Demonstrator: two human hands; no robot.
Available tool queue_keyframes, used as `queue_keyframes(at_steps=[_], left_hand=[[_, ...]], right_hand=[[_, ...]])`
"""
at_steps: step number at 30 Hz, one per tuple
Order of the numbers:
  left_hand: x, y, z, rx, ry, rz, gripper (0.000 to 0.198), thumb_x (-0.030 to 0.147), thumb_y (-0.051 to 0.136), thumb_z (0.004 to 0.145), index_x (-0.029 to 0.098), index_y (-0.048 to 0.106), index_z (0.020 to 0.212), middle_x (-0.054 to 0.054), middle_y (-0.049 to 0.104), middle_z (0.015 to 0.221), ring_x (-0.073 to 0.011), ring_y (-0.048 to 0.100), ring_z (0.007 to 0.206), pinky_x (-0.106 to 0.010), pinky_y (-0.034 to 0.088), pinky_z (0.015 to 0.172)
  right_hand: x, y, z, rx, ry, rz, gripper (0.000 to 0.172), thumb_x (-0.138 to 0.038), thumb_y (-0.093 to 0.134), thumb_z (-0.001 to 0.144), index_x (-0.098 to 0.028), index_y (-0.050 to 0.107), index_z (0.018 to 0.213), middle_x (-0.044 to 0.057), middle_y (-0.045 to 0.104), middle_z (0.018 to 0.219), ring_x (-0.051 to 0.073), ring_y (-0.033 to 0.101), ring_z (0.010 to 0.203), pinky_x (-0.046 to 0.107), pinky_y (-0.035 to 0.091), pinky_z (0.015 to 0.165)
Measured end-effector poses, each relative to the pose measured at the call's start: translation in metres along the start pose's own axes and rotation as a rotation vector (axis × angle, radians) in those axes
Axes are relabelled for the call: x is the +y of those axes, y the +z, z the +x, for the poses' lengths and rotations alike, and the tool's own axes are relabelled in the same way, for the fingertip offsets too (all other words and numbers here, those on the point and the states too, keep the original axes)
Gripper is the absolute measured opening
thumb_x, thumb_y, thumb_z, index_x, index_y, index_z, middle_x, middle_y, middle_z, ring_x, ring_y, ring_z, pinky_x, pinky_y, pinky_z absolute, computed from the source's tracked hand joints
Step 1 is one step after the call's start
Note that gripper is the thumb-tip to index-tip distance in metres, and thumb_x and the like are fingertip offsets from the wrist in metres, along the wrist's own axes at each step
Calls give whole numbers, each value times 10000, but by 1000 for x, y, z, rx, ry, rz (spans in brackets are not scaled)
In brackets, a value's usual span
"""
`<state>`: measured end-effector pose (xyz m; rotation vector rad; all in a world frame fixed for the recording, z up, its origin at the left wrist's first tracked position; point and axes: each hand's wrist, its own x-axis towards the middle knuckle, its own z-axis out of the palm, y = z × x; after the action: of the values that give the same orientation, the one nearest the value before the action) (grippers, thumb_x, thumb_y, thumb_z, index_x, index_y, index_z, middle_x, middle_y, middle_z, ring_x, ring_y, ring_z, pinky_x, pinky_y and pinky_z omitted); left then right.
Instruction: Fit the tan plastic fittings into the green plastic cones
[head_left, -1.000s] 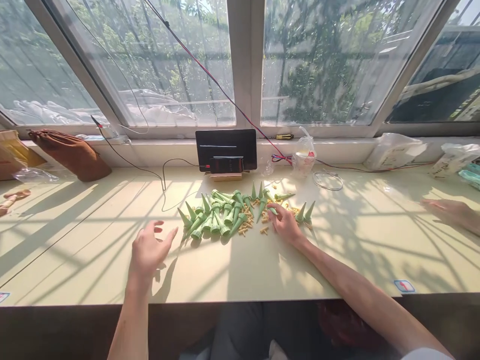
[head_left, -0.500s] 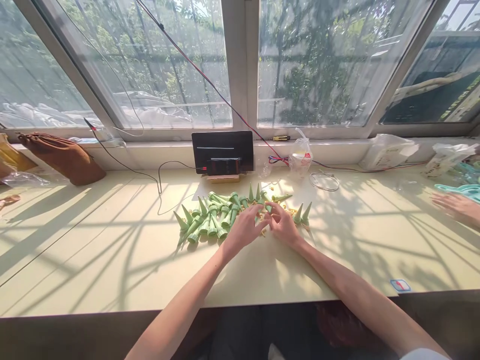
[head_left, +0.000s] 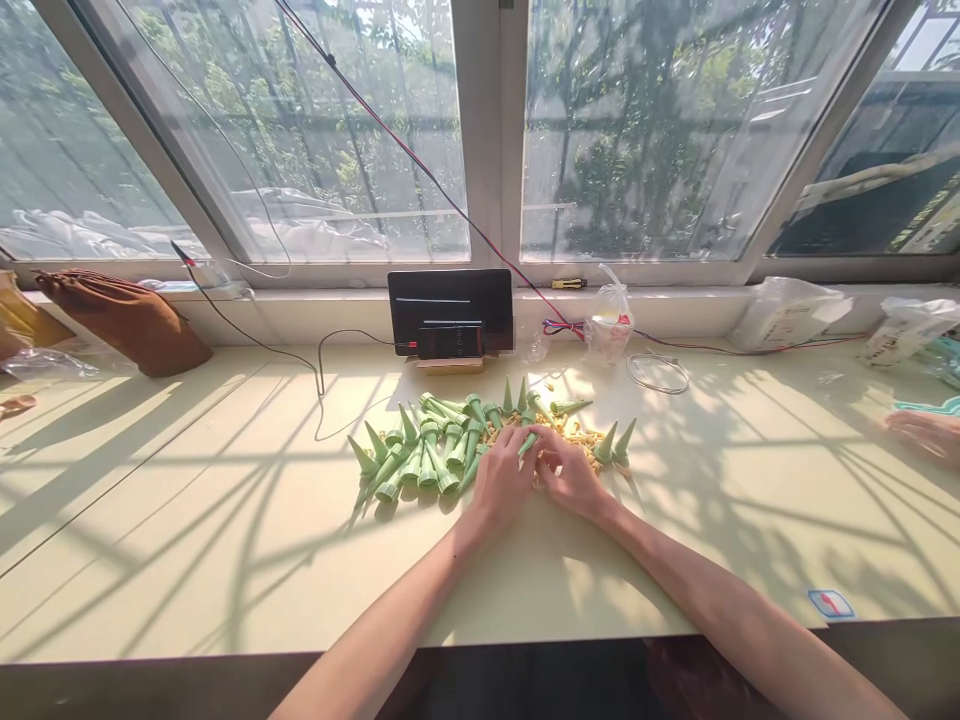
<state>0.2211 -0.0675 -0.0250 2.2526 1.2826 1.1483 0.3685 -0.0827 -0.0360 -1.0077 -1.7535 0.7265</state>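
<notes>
My left hand and my right hand meet over the pile, fingers bent and closed. Between them is a green plastic cone, its lower part covered by fingers. Both hands appear to grip it. To the left lie several more hollow green cones, some on their sides, some standing point up. Two upright cones stand to the right of my right hand. Small yellowish pieces are scattered behind and beside my hands; their exact shape is too small to tell.
A black tablet leans on a stand behind the pile. Beside it are a plastic cup in a bag and a coiled cable. A brown drawstring bag lies at left. Another person's hand rests at the right edge.
My hands have drawn together and slightly toward me, with the green cone now between them. The view has tilted slightly. The other person's hand has shifted toward the right edge.
</notes>
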Motion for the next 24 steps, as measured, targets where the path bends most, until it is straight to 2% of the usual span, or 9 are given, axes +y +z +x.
queue_keyframes(at_steps=[4, 9, 14, 17, 21, 24], left_hand=[[4, 1, -2, 56, -9, -11, 192, 250, 497, 965, 237, 627, 1105, -67, 621, 987, -168, 614, 774, -287, 501, 660], [3, 1, -2, 134, -31, -147, 159, 309, 514, 962, 231, 634, 1030, -69, 603, 984, -152, 614, 739, -269, 509, 571], [2, -4, -1, 179, -43, -224, 206, 385, 516, 960, 214, 629, 976, -75, 594, 996, -142, 628, 754, -243, 526, 538], [4, -4, 0, 184, -63, -262, 219, 399, 511, 956, 203, 609, 964, -78, 608, 1016, -140, 638, 760, -240, 534, 549], [5, -3, 0, 158, -144, -354, 227, 409, 507, 952, 201, 583, 1005, -99, 649, 1069, -159, 667, 759, -255, 537, 544], [4, -2, 1, 117, -226, -432, 232, 428, 487, 961, 214, 568, 996, -74, 684, 963, -172, 684, 737, -271, 545, 558]], right_hand=[[1, 1, 0, 25, 11, 27, 464, -169, 509, 847, -194, 503, 1311, 55, 717, 925, 139, 629, 580, 280, 541, 568], [0, 2, 0, 96, 45, 74, 410, -301, 533, 907, -193, 507, 1302, 41, 707, 819, 160, 646, 595, 283, 539, 547], [8, 3, 2, 150, 96, 127, 475, -388, 556, 914, -196, 468, 1339, 63, 717, 842, 205, 693, 683, 266, 517, 484], [9, 2, 3, 141, 106, 127, 485, -409, 560, 915, -189, 467, 1337, 82, 727, 908, 195, 685, 661, 259, 502, 470], [4, 0, 3, 123, 128, 72, 425, -445, 566, 915, -185, 529, 1249, 65, 715, 868, 160, 630, 559, 266, 486, 475], [0, -2, 3, 121, 126, 68, 395, -457, 592, 904, -188, 550, 1191, 59, 702, 862, 145, 601, 530, 265, 481, 473]])
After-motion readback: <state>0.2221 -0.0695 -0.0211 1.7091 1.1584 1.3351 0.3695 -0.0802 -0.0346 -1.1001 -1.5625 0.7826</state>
